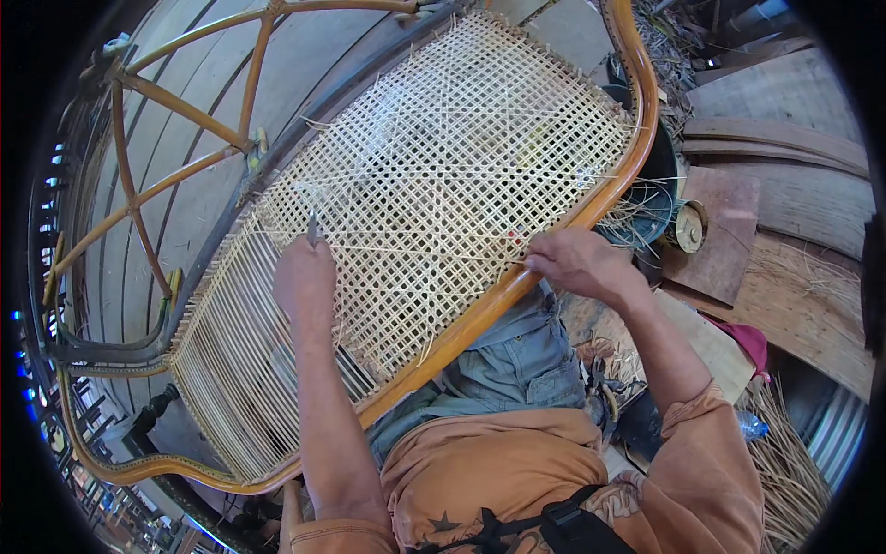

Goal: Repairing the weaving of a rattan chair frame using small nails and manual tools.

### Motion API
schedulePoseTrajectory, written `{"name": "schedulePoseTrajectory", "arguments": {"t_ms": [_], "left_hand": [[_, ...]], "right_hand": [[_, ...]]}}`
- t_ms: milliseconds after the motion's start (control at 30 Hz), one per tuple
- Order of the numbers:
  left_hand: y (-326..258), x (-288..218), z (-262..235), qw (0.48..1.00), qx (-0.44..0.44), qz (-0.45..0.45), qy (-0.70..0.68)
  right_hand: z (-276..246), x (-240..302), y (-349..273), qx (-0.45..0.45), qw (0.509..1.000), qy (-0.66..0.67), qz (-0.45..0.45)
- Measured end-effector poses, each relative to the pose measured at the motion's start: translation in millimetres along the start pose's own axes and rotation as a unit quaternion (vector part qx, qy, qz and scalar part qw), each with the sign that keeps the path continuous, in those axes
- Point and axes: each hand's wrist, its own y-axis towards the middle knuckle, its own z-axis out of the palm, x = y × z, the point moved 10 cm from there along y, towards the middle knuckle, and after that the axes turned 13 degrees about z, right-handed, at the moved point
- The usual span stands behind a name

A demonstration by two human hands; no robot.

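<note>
Cane seat point(443, 175) in its curved frame point(517, 286) lies across the person's lap, under both hands. Left hand point(305, 282) rests on the weave, clenched on a thin metal tool point(313, 226) projecting beyond its knuckles. Right hand point(577, 263), at the frame edge, pinches a cane strand point(415, 247) running leftward toward the tool.

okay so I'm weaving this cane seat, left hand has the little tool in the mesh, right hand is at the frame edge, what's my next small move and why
Probably draw the cane strand snug with your right hand. It runs across the woven panel from the metal tool in your left hand to your right fingers at the orange frame rail, and it looks not quite taut.
</note>
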Motion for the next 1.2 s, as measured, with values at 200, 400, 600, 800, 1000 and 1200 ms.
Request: {"name": "schedulePoseTrajectory", "arguments": {"t_ms": [200,400,600,800,1000,1200], "left_hand": [[5.3,33.9,-6.8,1.0,-0.023,-0.002,0.005],[6.3,88.4,-10.2,0.999,-0.035,-0.015,0.023],[-0.1,120.0,14.6,0.975,-0.045,-0.037,-0.212],[-3.9,116.1,31.4,0.922,-0.04,-0.067,-0.379],[1.8,112.4,25.1,0.894,-0.043,-0.091,-0.437],[0.2,117.5,34.5,0.874,-0.01,-0.102,-0.474]], "right_hand": [[3.8,-4.9,3.9,0.017,0.997,-0.031,0.069],[4.8,-0.3,0.4,-0.019,0.999,-0.034,0.03],[-1.5,-9.9,-5.7,-0.017,0.993,0.118,0.01],[4.0,-30.4,-11.5,0.017,0.97,0.22,0.103],[-1.1,-34.5,-10.8,-0.034,0.977,0.183,0.103],[-1.3,-28.6,-8.4,-0.026,0.984,0.141,0.109]]}}
